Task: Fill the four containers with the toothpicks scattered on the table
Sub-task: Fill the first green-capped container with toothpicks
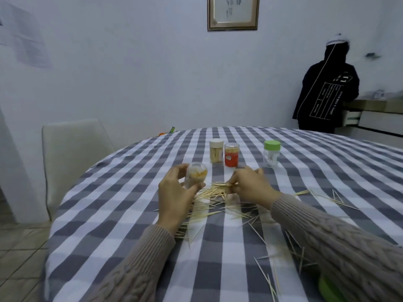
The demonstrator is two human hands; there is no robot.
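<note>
Thin pale wooden toothpicks [214,192] lie scattered on the round worktop with the grey-and-white checked cloth [122,216], thickest in a pile between the two hands, with looser strays toward the right and the near edge. Left hand [174,192]: grip curled round a clear plastic container [195,174], tilted, open mouth toward the camera, already holding a bunch of toothpicks. Right hand [248,185]: grip pinching a small bundle of toothpicks at the top of the pile, fingertips down at the cloth. Behind the hands stand three more containers, upright: a clear jar with a white lid [216,151], toothpicks inside; touching its right side, a clear jar with a red label [231,154]; well apart to the right, a clear jar with a green lid [271,153]. A green round object [329,289] sits at the near right edge, partly hidden by the sleeve. White chair [74,153] at the left.
</note>
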